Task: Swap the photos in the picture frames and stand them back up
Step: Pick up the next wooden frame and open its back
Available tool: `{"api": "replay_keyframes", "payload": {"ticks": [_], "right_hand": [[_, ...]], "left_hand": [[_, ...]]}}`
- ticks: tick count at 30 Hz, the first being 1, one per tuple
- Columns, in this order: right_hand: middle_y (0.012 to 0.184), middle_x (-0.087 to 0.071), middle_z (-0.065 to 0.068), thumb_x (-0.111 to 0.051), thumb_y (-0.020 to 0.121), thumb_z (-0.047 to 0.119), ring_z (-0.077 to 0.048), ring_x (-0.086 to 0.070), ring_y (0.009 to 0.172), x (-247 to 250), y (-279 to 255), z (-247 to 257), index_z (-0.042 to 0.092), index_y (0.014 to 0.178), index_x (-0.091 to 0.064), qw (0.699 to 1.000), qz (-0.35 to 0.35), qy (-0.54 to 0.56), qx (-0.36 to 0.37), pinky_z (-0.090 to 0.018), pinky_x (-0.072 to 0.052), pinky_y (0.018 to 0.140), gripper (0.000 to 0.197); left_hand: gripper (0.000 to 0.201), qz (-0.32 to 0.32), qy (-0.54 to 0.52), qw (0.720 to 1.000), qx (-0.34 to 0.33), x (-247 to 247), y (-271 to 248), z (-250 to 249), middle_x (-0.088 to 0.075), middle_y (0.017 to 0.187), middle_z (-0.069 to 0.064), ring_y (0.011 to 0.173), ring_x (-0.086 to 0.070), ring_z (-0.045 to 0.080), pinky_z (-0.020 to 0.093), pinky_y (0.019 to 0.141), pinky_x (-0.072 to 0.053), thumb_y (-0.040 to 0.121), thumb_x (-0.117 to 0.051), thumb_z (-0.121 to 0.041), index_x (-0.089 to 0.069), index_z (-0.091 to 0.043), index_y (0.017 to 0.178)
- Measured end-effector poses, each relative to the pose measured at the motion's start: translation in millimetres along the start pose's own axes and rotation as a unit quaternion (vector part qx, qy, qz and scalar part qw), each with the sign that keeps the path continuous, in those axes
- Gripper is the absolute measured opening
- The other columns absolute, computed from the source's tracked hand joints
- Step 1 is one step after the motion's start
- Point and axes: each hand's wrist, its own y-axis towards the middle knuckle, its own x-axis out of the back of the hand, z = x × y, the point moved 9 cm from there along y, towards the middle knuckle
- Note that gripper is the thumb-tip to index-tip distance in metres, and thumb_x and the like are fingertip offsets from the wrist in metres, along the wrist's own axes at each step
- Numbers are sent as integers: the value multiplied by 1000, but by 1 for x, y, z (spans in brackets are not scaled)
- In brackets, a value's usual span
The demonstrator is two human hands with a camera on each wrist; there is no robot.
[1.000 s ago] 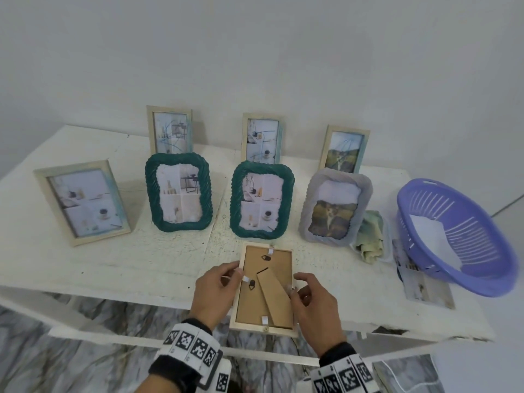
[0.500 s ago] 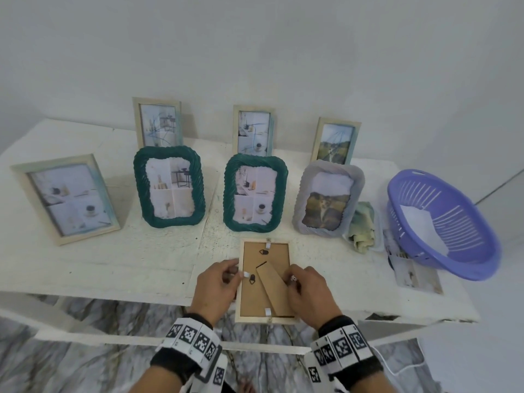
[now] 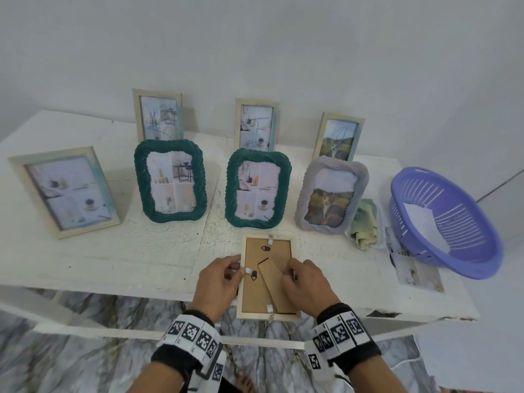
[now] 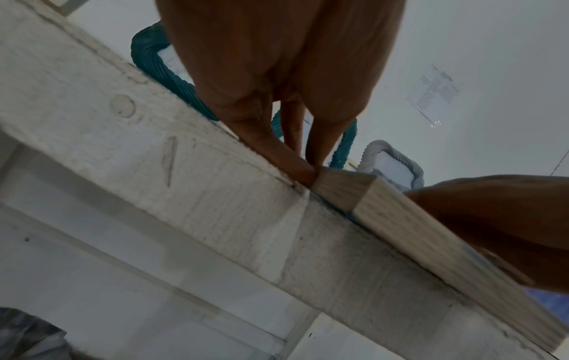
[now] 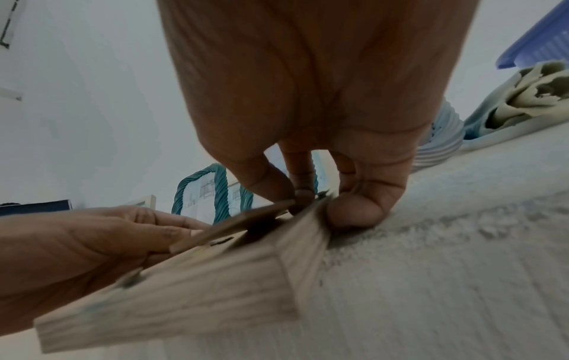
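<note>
From the head camera, the light wooden frame (image 3: 268,277) lies face down at the near edge of the white table (image 3: 113,251), its brown backing board up and its cardboard stand slanting across it. A second ago the right hand (image 3: 307,286) hovered with spread fingers off the frame's right side; it has since closed in, and its fingertips now curl onto the right rim beside the stand, while the left hand (image 3: 218,282) has stayed at the left rim, pinching at the small white tab there (both hands are clamped on the frame, one per side). I judge the backing is about to be freed, so no photo has yet left this frame. Seven frames stand upright behind it. At the right, the purple basket (image 3: 482,268) holds a white sheet of paper; a crumpled cloth (image 3: 365,225) lies just beside it. In the left wrist view, the left fingertips (image 4: 303,170) press against the frame's corner at the table edge. In the right wrist view, the right thumb and fingers (image 5: 354,212) pinch the frame's rim, and the stand sits slightly lifted off the backing.
</note>
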Motion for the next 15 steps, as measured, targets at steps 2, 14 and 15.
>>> {"api": "replay_keyframes", "payload": {"ticks": [2, 14, 15], "right_hand": [[88, -48, -4, -49, 91, 27, -22, -50, 76, 0, 1, 0, 19, 87, -50, 1000, -1, -1, 3, -27, -36, 67, 9], [89, -49, -3, -52, 86, 26, -24, -51, 79, 1, -1, -1, 17, 91, -40, 999, -34, 0, -26, -32, -38, 68, 15], [91, -52, -5, -52, 85, 25, -25, -52, 81, 2, -1, -2, 16, 95, -39, 998, -43, 7, -40, -32, -38, 68, 19]], "left_hand": [[32, -3, 3, 1000, -3, 0, 0, 0, -65, 95, -7, 85, -58, -2, 0, 68, -42, 89, -70, -18, -66, -14, 120], [32, -5, 12, 1000, -19, 0, -2, -6, -64, 95, -7, 85, -58, -1, -1, 69, -40, 90, -69, -18, -65, -14, 122], [32, -4, 15, 1000, -20, 0, -2, -6, -64, 95, -7, 85, -58, -2, -1, 69, -40, 90, -69, -18, -65, -14, 122]]}}
